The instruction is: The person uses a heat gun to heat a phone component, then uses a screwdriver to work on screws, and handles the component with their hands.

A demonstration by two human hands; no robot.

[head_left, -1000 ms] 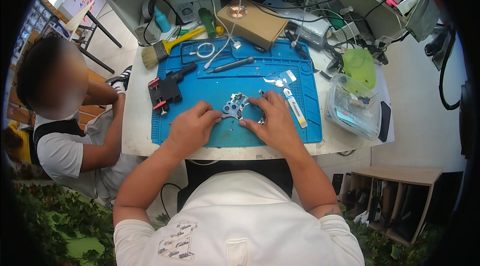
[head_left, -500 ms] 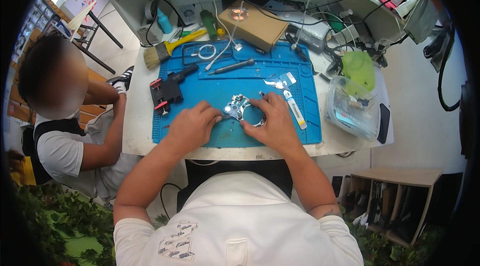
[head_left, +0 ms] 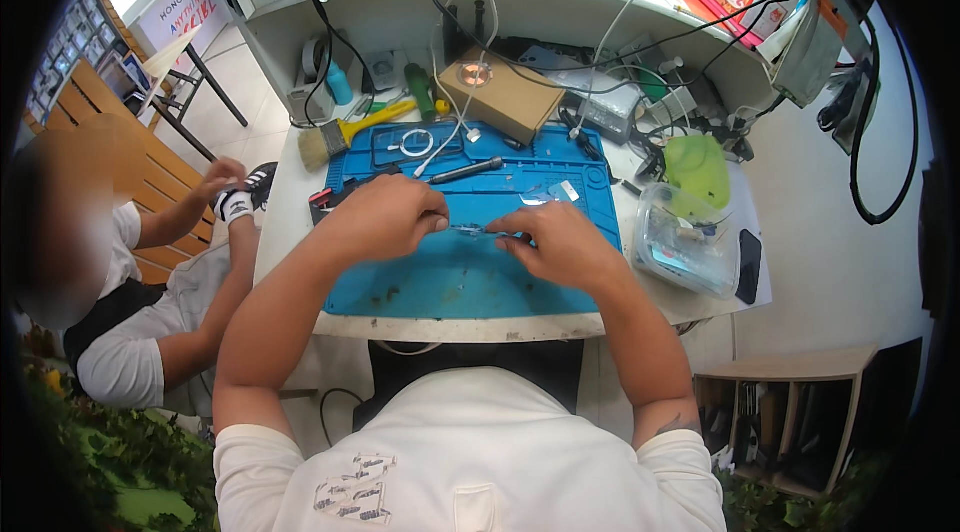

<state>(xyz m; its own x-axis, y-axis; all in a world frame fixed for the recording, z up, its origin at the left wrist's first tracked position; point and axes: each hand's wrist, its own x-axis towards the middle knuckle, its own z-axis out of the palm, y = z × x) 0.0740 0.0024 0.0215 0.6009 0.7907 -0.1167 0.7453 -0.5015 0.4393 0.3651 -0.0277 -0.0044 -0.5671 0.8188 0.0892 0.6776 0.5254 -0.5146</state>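
Observation:
A small circuit board (head_left: 468, 229) with a ring-shaped part is held up above the blue work mat (head_left: 450, 287), now turned nearly edge-on. My right hand (head_left: 560, 244) pinches its right end between thumb and fingers. At the board's left end, my left hand (head_left: 395, 217) has thumb and forefinger pressed together; what they grip is hidden. Partly behind my left hand is a black and red clamp holder (head_left: 325, 200). Beyond the hands a dark pen-shaped screwdriver (head_left: 467, 171) lies on the mat.
A yellow-handled brush (head_left: 345, 135), a cardboard box (head_left: 505, 97) and tangled cables stand along the back. To the right are a clear plastic tub (head_left: 690, 242), a green bag (head_left: 697, 172) and a black phone (head_left: 749, 267). Another person (head_left: 120, 332) sits at the left.
Both hands have risen with the board, which has tilted from face-up to nearly edge-on. The view has shifted. The seated person has raised a hand.

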